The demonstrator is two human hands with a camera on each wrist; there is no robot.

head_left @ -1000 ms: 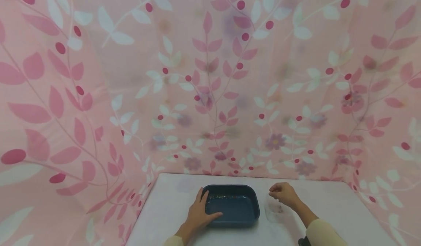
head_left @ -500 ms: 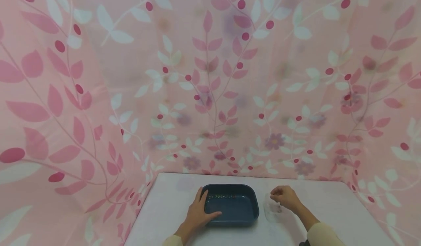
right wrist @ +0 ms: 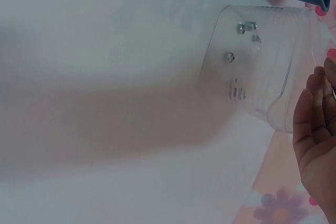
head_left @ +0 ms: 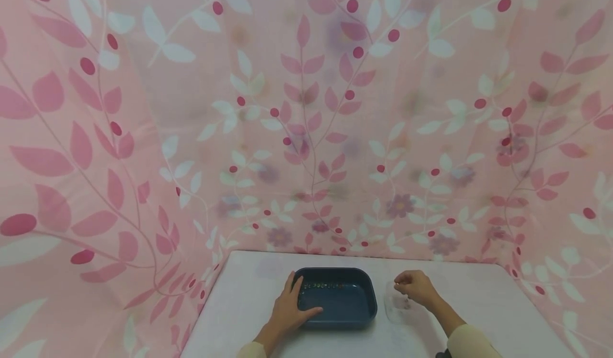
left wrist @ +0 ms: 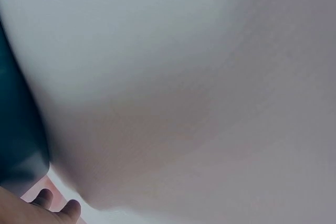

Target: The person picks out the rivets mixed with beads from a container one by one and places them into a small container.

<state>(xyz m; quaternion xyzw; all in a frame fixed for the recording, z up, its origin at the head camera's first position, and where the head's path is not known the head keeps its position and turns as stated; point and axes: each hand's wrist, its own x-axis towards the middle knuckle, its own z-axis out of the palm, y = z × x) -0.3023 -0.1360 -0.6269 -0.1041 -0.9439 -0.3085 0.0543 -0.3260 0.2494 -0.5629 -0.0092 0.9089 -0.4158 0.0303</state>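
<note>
A dark blue rectangular tray point(head_left: 340, 305) stands on the white table, with a row of small shiny multicoloured bits along its far inner wall. My left hand point(head_left: 287, 310) rests on the tray's left end with fingers spread, the thumb over the near rim. To the right of the tray is a clear plastic container point(right wrist: 268, 72) with several small silvery beads point(right wrist: 236, 93) at its bottom. Over the container's rim, my right hand point(head_left: 416, 288) has thumb and fingertips pinched together. A tiny pale thing seems to show at the fingertips; its kind is too small to tell.
The white table point(head_left: 268, 267) has its far edge against a pink leaf-patterned curtain point(head_left: 306, 134), which also hangs at both sides. Part of a dark object point(head_left: 444, 354) shows beside the right sleeve at the bottom edge.
The right hand has shifted very slightly down and to the right since a second ago and holds still after that. The left hand and the tray stay where they are.
</note>
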